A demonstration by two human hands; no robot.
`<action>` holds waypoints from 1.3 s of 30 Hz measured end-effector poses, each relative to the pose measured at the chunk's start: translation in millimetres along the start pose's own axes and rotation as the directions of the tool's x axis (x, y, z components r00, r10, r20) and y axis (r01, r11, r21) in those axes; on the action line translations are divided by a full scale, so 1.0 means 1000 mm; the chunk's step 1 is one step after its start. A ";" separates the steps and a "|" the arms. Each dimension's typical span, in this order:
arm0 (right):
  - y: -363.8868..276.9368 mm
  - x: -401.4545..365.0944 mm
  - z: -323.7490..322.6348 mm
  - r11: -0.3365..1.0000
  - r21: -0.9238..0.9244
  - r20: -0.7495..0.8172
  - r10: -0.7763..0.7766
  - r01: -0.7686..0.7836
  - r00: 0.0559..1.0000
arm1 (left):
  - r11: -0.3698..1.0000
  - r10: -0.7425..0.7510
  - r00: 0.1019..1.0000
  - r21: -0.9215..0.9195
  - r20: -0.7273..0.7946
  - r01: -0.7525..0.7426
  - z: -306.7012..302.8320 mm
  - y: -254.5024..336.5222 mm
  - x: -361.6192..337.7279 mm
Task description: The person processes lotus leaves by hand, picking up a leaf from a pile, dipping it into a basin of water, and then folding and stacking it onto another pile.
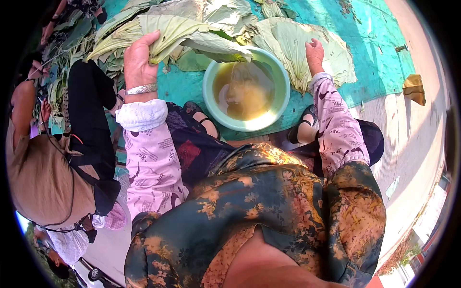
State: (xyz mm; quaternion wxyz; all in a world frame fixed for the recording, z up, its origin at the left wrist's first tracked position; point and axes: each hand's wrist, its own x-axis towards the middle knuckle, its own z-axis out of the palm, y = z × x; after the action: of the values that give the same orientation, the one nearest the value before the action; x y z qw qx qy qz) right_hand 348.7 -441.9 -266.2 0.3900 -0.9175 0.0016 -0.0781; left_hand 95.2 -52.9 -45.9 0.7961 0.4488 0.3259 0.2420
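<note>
Teal tarp [379,43] over pale concrete ground [418,139]; strong sunlight; outdoors.

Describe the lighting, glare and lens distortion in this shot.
Head view: heavy fisheye bends the edges inside a black rim; hard sunlight washes out the ground at right and glints on the floral blouse; the liquid in the basin reflects light; the left hand on the leaves is sharp.

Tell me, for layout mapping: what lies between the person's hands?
Head view: a round pale-green plastic basin of water sits between the left hand, gripping a folded green leaf, and the right hand.
</note>
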 end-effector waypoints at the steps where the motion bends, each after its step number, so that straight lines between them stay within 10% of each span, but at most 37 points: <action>1: -0.027 0.001 0.002 0.988 0.117 0.035 -0.102 0.097 0.994 | 0.999 -0.031 0.999 -0.008 0.016 0.031 0.000 -0.002 0.000; 5: -0.184 -0.054 -0.009 0.763 0.573 0.198 -0.484 0.299 0.853 | 0.996 -0.061 0.993 -0.051 0.100 0.066 0.011 -0.011 -0.010; 9: -0.273 -0.132 -0.040 0.608 0.567 0.314 -0.784 0.556 0.536 | 0.986 -0.162 0.955 0.011 0.248 0.164 0.019 -0.016 -0.022; 15: -0.283 -0.164 -0.018 0.548 0.494 0.259 -0.834 0.675 0.488 | 0.993 -0.117 0.941 0.011 0.317 0.119 0.028 -0.029 -0.025; 25: -0.287 -0.164 -0.022 0.680 0.732 0.550 -0.545 -0.051 0.633 | 0.988 -0.152 0.931 0.082 0.331 0.132 0.028 -0.022 -0.035; 32: -0.285 -0.161 -0.013 0.711 0.687 0.429 -0.560 0.146 0.709 | 0.988 -0.082 0.928 0.150 0.365 0.029 0.031 -0.027 -0.033; 39: -0.247 -0.118 -0.030 0.641 0.758 0.389 -0.293 -0.122 0.873 | 0.998 -0.055 0.961 0.049 0.270 0.044 0.016 -0.006 -0.027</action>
State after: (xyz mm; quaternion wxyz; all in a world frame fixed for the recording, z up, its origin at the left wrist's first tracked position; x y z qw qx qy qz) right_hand 213.3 -284.1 -85.2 0.7226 -0.6548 -0.1728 0.1384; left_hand 90.0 -83.1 -37.3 0.8293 0.4864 0.2300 0.1512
